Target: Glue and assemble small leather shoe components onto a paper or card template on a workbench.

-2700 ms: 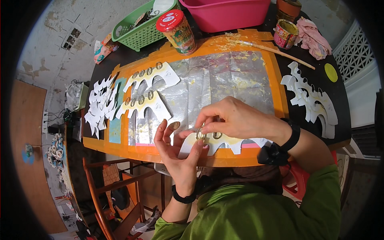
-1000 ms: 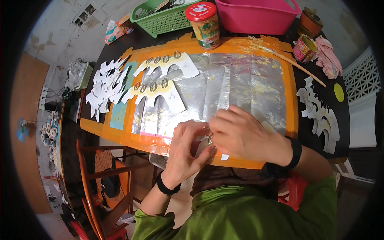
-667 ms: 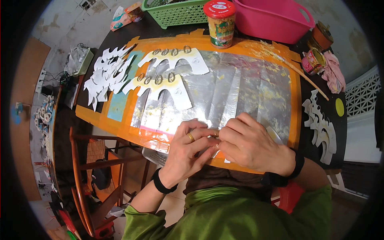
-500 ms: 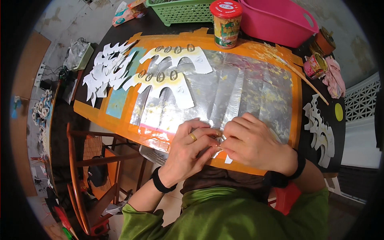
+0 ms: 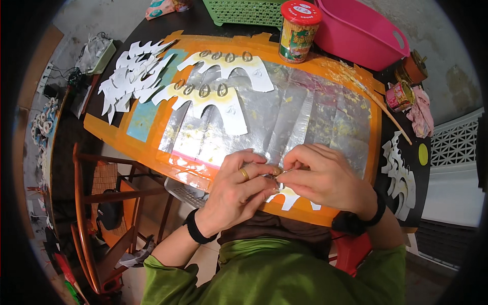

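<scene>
My left hand (image 5: 241,185), with a gold ring on one finger, and my right hand (image 5: 325,175) meet at the near edge of the work sheet, fingertips pinched together. Between them is a small dark, shiny bit that the fingers mostly cover. Under my hands lies a white scalloped cut piece (image 5: 287,197), partly hidden. Farther up the sheet rest two similar pieces, an upper scalloped piece (image 5: 256,76) and a lower scalloped piece (image 5: 218,114). Each has a yellowish smeared edge with a row of several dark oval rings (image 5: 204,90) along it.
A plastic sheet (image 5: 330,112) is held by orange tape. White cut pieces (image 5: 134,76) pile at left; more cut pieces (image 5: 399,175) lie at right. A red-lidded tub (image 5: 299,35), green basket (image 5: 244,12), pink basin (image 5: 358,35), stick (image 5: 381,104) and open tin (image 5: 400,96) stand around.
The view has shifted slightly. My right hand has turned and lifted a little, baring more of the white piece underneath. Both hands still pinch together at the same spot.
</scene>
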A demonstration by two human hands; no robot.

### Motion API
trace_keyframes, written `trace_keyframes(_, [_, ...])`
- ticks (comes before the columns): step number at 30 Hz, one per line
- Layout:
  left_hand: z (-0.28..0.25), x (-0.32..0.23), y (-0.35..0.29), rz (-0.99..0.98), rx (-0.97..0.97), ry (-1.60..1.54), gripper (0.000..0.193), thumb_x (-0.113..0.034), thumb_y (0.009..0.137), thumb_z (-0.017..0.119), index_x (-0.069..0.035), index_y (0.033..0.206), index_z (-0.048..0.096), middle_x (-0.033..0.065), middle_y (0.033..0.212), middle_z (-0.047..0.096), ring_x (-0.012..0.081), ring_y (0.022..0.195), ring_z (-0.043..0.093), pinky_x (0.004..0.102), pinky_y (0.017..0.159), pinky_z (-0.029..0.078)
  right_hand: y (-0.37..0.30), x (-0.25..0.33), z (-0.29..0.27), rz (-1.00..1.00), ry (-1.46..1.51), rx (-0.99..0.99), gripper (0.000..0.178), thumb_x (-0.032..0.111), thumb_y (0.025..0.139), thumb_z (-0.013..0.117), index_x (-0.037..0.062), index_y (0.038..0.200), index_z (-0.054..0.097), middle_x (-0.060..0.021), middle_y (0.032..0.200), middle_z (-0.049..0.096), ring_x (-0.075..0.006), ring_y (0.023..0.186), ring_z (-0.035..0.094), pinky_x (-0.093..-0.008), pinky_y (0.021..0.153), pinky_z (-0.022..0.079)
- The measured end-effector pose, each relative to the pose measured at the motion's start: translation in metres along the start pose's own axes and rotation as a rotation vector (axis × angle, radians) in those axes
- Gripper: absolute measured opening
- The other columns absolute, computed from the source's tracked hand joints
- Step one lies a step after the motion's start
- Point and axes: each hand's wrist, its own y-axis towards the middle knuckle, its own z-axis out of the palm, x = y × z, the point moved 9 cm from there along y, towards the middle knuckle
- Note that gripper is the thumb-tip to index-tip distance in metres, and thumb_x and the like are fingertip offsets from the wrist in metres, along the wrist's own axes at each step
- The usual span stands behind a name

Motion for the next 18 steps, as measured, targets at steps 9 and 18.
trace_keyframes(9, [-0.001, 0.002, -0.002, -0.034, -0.016, -0.014, 0.015, -0.004, 0.076, 0.080, -0.006, 0.086, 0.070, 0.0021, 0.110, 0.072, 0.0286, 0.115, 0.059, 0.0415, 0.097, 0.046, 0.003, 0.009, 0.005, -0.156, -0.057, -0.035, 0.014, 0.006, 0.071, 0.075, 0.0086, 0.079, 0.064, -0.0008, 0.096, 0.059, -0.0196, 0.087, 0.061, -0.0330, 0.076, 0.046])
trace_keyframes(18, [-0.003, 0.003, -0.002, -0.025, -0.042, -0.046, 0.015, -0.004, 0.077, 0.079, -0.005, 0.086, 0.067, 0.0029, 0.107, 0.072, 0.0295, 0.111, 0.060, 0.0416, 0.095, 0.047, -0.002, 0.016, 0.011, -0.296, -0.050, -0.011, 0.020, 0.003, 0.066, 0.077, 0.0047, 0.079, 0.062, -0.0039, 0.097, 0.068, -0.0222, 0.087, 0.063, -0.0348, 0.072, 0.046])
